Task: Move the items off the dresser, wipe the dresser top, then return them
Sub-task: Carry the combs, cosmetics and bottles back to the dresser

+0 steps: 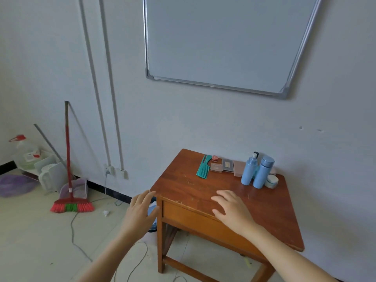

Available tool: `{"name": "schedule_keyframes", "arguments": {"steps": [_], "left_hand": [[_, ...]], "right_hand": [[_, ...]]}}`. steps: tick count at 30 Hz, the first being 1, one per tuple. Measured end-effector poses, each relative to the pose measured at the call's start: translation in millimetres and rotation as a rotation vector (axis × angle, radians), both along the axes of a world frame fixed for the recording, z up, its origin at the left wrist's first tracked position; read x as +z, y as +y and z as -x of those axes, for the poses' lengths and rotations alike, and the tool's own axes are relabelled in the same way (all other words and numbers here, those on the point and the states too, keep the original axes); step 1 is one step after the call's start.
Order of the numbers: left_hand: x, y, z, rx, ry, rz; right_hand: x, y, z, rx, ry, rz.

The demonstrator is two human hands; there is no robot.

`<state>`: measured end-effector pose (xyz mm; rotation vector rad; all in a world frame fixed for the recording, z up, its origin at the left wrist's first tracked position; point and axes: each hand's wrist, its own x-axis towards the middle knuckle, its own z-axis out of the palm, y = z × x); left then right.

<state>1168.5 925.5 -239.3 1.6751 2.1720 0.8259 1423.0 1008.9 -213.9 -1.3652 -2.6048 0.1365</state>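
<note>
A brown wooden dresser (pixel 205 186) stands against the wall. Along its far edge lie a teal comb (pixel 203 166), a small red jar (pixel 215 158), three flat compacts (pixel 227 165), a blue pump bottle (pixel 248 169), a blue flask (pixel 262 171) and a white cream jar (pixel 271 181). My right hand (pixel 232 210) hovers over the front of the dresser top, fingers spread, holding nothing. My left hand (pixel 140 210) is stretched out just left of the dresser's front corner, fingers straight and empty.
A red broom (pixel 70 176) and dustpan lean on the wall at left, beside a white rack, a water jug (pixel 24 153) and a purple basin. Cables trail over the tiled floor. A whiteboard (pixel 223 41) hangs above the dresser. Something blue lies on the floor behind my left hand.
</note>
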Motion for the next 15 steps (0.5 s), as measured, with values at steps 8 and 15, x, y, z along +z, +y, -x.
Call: {"name": "schedule_keyframes", "arguments": {"steps": [8,15], "left_hand": [[-4.5,133.0,59.0,-0.142,-0.012,0.017],[-30.8,216.3,81.7,-0.254,-0.03,0.087]], "right_hand": [[9.5,108.9,54.7,-0.163,-0.023,-0.002],[-19.9,156.3,92.3,-0.329,0.054,0.131]]}}
